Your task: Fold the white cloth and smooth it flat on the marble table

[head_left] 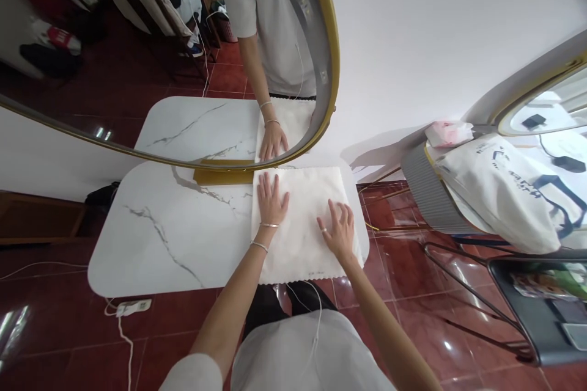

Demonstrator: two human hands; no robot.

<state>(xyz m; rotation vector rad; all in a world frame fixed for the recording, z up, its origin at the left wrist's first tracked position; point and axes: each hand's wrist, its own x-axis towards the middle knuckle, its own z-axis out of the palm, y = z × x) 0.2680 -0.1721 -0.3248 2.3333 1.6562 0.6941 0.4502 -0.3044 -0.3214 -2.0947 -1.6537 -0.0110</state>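
A white cloth with scalloped edges lies flat on the right part of the marble-patterned table. Near its upper left edge rests my left hand, palm down with fingers stretched out. Two thin bracelets circle that wrist. Over the cloth's right side is my right hand, its fingers spread and slightly bent, a ring on one of them. Neither hand grips anything. Small dark markings show along the cloth's near edge.
A large gold-framed mirror stands at the table's back, by a gold base. To the right, a white printed bag and a tissue pack sit on a grey-sided stand. A power strip hangs below left.
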